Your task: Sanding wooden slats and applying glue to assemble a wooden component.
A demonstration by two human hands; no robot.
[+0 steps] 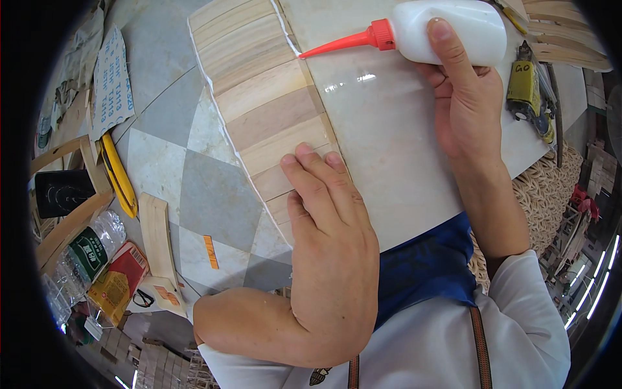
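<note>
A curved panel of joined wooden strips lies across the table, with a bead of white glue along its left edge and another on the upper part of its right edge. My left hand rests on the lower part of the panel, fingers stretched out over the wood. In my right hand is a white glue bottle with a red cap and a long red nozzle, held on its side. The nozzle tip meets the panel's right edge, where the glue bead ends.
Under the panel is a pale board on a checkered tabletop. To the left lie a yellow utility knife, a curved wood piece, an orange strip and a plastic bottle. A yellow-and-black tool sits at right.
</note>
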